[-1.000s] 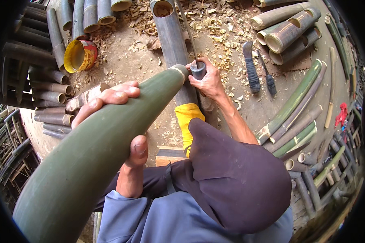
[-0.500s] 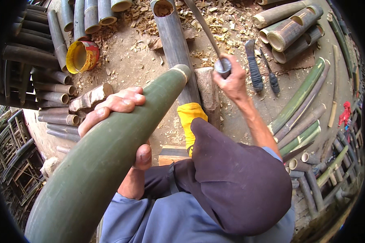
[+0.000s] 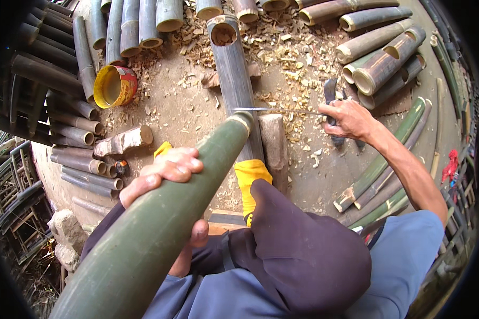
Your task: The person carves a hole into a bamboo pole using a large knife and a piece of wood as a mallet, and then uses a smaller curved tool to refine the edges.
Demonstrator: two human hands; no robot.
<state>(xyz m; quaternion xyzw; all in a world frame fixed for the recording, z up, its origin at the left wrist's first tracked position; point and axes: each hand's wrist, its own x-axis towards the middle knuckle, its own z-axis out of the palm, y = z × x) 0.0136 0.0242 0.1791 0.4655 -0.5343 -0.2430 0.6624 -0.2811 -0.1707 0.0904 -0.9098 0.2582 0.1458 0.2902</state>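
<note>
A brown floor [image 3: 314, 186] strewn with pale chips [image 3: 298, 66] meets bamboo latticework [image 3: 22, 199] leftward

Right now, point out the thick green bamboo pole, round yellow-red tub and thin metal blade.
Green bamboo pole [image 3: 151, 228], head view: upper surface.
Yellow-red tub [image 3: 127, 86], head view: outer wall.
Metal blade [image 3: 279, 110], head view: middle.

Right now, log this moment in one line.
left grip: thick green bamboo pole; right grip: long thin metal blade; blade: at pole's far end, contact unclear
</note>
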